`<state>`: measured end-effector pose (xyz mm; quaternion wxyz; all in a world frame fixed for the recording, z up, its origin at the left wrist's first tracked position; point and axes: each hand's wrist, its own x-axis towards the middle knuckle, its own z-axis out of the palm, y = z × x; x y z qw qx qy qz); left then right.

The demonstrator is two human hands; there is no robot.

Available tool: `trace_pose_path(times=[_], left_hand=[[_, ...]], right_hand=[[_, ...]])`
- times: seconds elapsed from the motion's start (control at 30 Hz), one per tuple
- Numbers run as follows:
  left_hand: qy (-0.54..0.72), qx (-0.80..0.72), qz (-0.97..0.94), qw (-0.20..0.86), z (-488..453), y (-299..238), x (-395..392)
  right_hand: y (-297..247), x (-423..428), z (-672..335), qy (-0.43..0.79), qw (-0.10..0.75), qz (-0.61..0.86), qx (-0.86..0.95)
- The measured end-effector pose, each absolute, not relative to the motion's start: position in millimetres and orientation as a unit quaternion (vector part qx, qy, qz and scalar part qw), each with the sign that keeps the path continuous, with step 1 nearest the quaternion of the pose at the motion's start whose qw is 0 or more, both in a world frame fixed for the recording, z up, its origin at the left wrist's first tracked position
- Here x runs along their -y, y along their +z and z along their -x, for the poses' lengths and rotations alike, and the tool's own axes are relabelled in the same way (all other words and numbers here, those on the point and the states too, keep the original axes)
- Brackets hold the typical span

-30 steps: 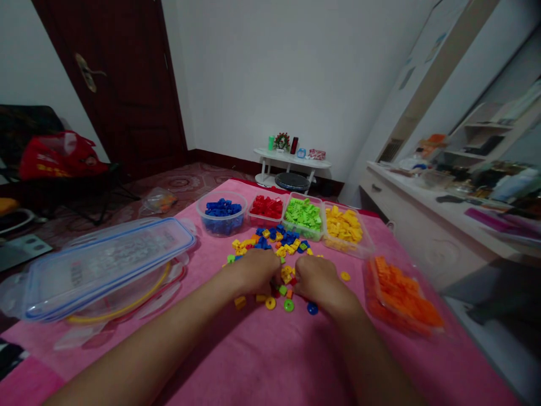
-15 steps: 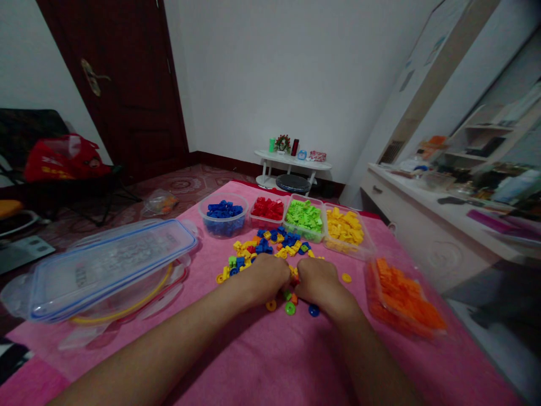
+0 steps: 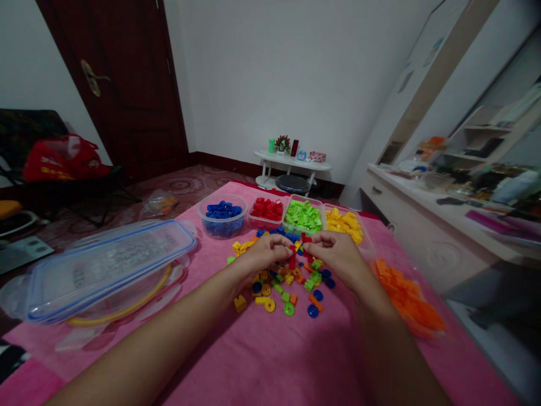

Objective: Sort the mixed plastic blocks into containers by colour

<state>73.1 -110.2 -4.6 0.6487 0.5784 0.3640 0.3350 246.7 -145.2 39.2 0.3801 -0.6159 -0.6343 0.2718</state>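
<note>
My left hand [image 3: 268, 255] pinches a red toy brick [image 3: 292, 257] between thumb and fingers. Another red brick [image 3: 306, 239] is held at the fingertips of my right hand [image 3: 333, 252], a short way to the right of the first. Both hands are above a loose pile of mixed bricks and small wheels [image 3: 289, 308] in blue, yellow, green and orange. Behind the pile stand a round tub of blue bricks [image 3: 224, 212], a box of red bricks [image 3: 267, 209], a box of green bricks [image 3: 303, 215] and a box of yellow bricks [image 3: 343, 223], the last partly behind my right hand.
A box of orange bricks [image 3: 408, 299] lies at the right, partly covered by my right forearm. Stacked clear lids [image 3: 114, 268] occupy the left of the pink cloth [image 3: 262, 361]. A white dresser [image 3: 435, 225] runs along the right side; a low white table [image 3: 291, 160] is by the wall.
Both hands have risen from the pile and moved slightly apart, now showing red bricks at the fingertips. More loose bricks show beneath them, spread nearer to me.
</note>
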Motion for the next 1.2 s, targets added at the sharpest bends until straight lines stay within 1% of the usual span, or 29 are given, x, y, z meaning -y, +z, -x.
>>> trace_pose_path(times=[0.07, 0.13, 0.23, 0.3, 0.53, 0.67, 0.73, 0.8, 0.87, 0.9, 0.97, 1.03, 1.1, 1.17, 1.2], left_hand=[[0.318, -0.341, -0.468, 0.751, -74.2, -6.9, 109.5], [0.274, -0.306, -0.378, 0.829, -74.4, -8.8, 109.1], [0.226, -0.268, -0.284, 0.893, -74.4, -10.2, 107.8], [0.221, -0.26, -0.249, 0.906, -74.5, -11.7, 106.3], [0.264, -0.278, -0.217, 0.898, -75.4, -24.7, 100.8], [0.275, -0.319, -0.22, 0.88, -80.1, -13.5, 75.4], [0.31, -0.353, -0.257, 0.845, -82.6, 3.3, 48.4], [0.37, -0.395, -0.307, 0.783, -82.9, 25.0, 15.6], [0.424, -0.45, -0.367, 0.695, -80.3, 46.1, -15.6], [0.416, -0.478, -0.417, 0.651, -78.2, 54.3, -28.3], [0.415, -0.531, -0.526, 0.519, -74.0, 62.1, -44.1], [0.418, -0.531, -0.641, 0.364, -71.9, 56.7, -45.8], [0.407, -0.491, -0.733, 0.236, -72.8, 40.6, -34.9], [0.353, -0.459, -0.799, 0.161, -75.5, 20.5, -15.7], [0.306, -0.452, -0.827, 0.134, -77.1, 11.1, -4.7]], right_hand=[[38.3, 146.9, -239.3, 0.324, 0.407, 0.586, 0.621], [34.9, 147.3, -233.5, 0.351, 0.407, 0.57, 0.622], [28.9, 145.0, -229.8, 0.376, 0.397, 0.56, 0.622], [27.2, 142.7, -230.9, 0.373, 0.408, 0.566, 0.612], [32.3, 137.6, -246.9, 0.279, 0.484, 0.587, 0.586], [29.5, 135.2, -252.6, 0.265, 0.496, 0.585, 0.584], [28.7, 134.8, -253.4, 0.261, 0.5, 0.586, 0.582], [29.0, 134.9, -254.0, 0.257, 0.502, 0.587, 0.581], [29.0, 134.6, -255.5, 0.254, 0.502, 0.589, 0.58], [28.0, 133.8, -257.0, 0.253, 0.501, 0.59, 0.58], [21.8, 130.0, -261.6, 0.249, 0.495, 0.597, 0.58], [9.4, 123.3, -268.1, 0.232, 0.477, 0.612, 0.586], [-7.7, 115.3, -275.0, 0.202, 0.442, 0.636, 0.6], [-25.7, 108.5, -280.5, 0.166, 0.398, 0.656, 0.619], [-33.7, 106.1, -282.3, 0.15, 0.377, 0.663, 0.629]])
